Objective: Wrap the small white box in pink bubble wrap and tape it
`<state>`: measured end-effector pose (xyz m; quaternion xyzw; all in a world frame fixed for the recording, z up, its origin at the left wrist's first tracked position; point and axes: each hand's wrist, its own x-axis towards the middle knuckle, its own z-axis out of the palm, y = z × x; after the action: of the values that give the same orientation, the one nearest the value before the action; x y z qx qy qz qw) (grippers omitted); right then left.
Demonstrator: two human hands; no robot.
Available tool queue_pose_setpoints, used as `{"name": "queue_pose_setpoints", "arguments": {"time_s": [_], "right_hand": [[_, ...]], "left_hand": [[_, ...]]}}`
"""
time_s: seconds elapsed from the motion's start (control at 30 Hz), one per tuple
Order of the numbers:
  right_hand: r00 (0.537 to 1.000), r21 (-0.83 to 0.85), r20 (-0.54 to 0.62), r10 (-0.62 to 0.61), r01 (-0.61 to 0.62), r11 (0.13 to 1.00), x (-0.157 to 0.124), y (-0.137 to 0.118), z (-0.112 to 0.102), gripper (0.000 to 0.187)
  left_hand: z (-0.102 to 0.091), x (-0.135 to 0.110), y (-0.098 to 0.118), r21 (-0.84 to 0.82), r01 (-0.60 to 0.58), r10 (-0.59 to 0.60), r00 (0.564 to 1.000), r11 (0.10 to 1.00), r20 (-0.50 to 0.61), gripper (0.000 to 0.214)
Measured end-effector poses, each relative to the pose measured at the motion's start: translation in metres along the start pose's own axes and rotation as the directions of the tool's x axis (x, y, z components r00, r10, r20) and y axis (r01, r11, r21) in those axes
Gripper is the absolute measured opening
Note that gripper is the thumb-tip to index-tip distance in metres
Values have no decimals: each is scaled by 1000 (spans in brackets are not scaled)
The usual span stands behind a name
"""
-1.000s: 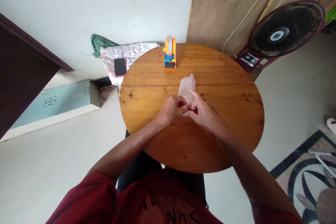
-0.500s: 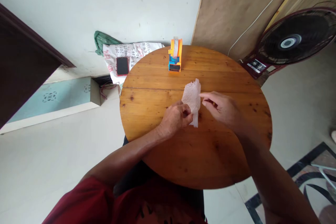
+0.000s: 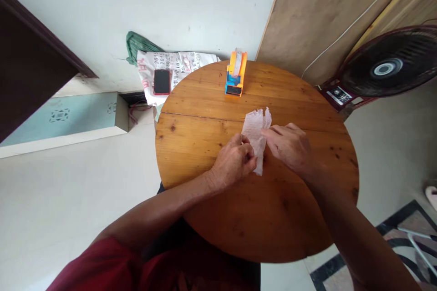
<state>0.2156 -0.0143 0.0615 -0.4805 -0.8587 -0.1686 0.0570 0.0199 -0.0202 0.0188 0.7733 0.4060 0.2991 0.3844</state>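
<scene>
A crinkled, pinkish-white sheet (image 3: 253, 122) is held over the middle of the round wooden table; whether it is tissue or thin bubble wrap I cannot tell. My left hand (image 3: 234, 159) is closed on its lower left part, fingers curled. At the sheet's right edge, my right hand (image 3: 288, 145) pinches a narrow strip with thumb and forefinger. A notch parts the top of this strip from the rest. Beyond the sheet, an orange and blue tape dispenser (image 3: 234, 89) with a roll of clear tape stands near the table's far edge.
Past the wooden table's (image 3: 198, 132) far left edge, a black phone (image 3: 161, 82) lies on a printed white bag (image 3: 184, 62), with green plastic (image 3: 139, 44) behind. A large fan (image 3: 385, 69) stands at the right. The white wall (image 3: 205, 9) rises behind the table.
My right hand has come in from beside the sheet and now grips its right edge. The top right of the sheet now shows a split. The view has shifted slightly.
</scene>
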Motion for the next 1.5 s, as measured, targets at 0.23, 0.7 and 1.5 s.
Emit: {"name": "queue_pose_setpoints", "arguments": {"time_s": [0.23,0.7,1.5], "right_hand": [[995,114,80,-56,47,992,9,-1,16,20],[832,733,123,542,-444,515,25,50,26,35],[886,454,385,258,-425,783,26,72,9,22]], "left_hand": [[1,2,-1,0,-2,2,1000,1000,6,11],[1,1,-5,87,-92,92,996,992,6,10],[-1,-2,-4,133,-194,195,981,972,3,16]]}}
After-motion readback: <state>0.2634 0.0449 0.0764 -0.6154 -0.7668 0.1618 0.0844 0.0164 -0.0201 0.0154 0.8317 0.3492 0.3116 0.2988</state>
